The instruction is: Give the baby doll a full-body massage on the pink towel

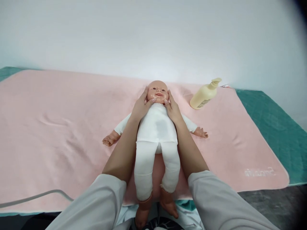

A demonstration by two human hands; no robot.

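Note:
A baby doll point(157, 124) with a white cloth body lies on its back, head away from me and feet over the near edge. A grey patch shows on its chest. My left hand point(143, 104) cups the left side of the doll's head in view, thumb along the jaw and fingers up the side. On the opposite side, my right hand point(172, 107) mirrors it, its thumb near the chin. Both palms rest close to the doll's neck, and the fingertips behind the head are partly hidden.
Under the doll spreads a pink mat point(72, 127) over a green quilted cover point(271, 121). A pale yellow pump bottle point(203, 96) stands tilted in view at the right. A grey cable point(48, 192) crosses the near left. The white wall point(144, 38) borders the far side.

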